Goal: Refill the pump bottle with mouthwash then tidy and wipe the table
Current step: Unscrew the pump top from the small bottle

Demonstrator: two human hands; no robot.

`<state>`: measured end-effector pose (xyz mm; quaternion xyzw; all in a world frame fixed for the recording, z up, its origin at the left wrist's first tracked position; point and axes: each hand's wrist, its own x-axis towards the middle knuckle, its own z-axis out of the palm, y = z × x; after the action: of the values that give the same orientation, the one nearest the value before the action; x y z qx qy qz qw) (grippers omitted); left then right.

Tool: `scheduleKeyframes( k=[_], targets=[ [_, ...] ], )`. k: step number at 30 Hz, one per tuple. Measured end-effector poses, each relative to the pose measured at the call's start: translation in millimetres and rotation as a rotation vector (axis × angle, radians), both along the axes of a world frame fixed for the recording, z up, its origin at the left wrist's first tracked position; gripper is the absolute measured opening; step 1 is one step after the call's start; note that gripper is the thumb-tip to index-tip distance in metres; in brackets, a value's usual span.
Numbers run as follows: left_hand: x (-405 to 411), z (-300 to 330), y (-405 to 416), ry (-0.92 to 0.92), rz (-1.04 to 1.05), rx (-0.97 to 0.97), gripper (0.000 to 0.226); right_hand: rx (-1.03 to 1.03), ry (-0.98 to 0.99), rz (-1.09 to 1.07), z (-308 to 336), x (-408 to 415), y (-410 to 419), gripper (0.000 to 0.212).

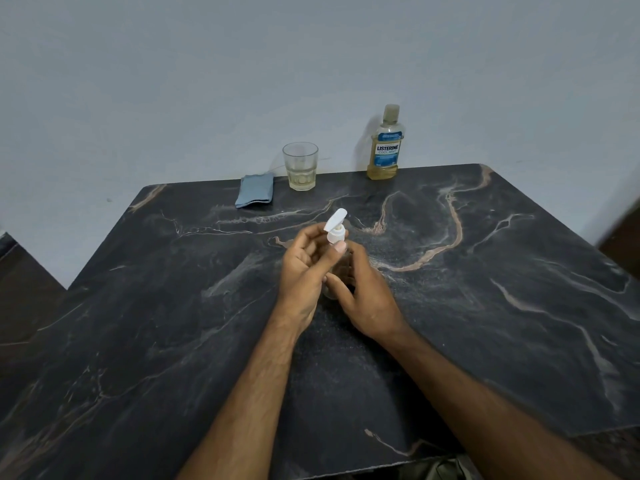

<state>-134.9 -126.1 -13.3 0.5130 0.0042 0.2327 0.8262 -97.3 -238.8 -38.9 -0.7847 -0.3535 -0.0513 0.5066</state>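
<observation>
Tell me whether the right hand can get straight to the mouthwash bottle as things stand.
Probably yes, once freed: the right hand grips the pump bottle, but bare table lies between it and the mouthwash bottle at the far edge; the glass stands off to the left.

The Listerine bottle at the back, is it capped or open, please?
Capped: the Listerine bottle stands upright by the wall with its cap on.
</observation>
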Motion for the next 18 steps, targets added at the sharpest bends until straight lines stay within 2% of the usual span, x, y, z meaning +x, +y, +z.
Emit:
scheduleKeyframes(
  k=[5,18],
  targets=[
    [-0.9,1.7,0.6,-0.015,-0.034,-0.067,0.021,0.006,0.010,-0.004,-1.6,1.1,0.8,0.055],
    [-1.5,2.1,1.5,-0.020,-0.053,-0.064,0.026,0.010,-0.013,0.005,-2.0,2.0,1.1,0.052]
  ],
)
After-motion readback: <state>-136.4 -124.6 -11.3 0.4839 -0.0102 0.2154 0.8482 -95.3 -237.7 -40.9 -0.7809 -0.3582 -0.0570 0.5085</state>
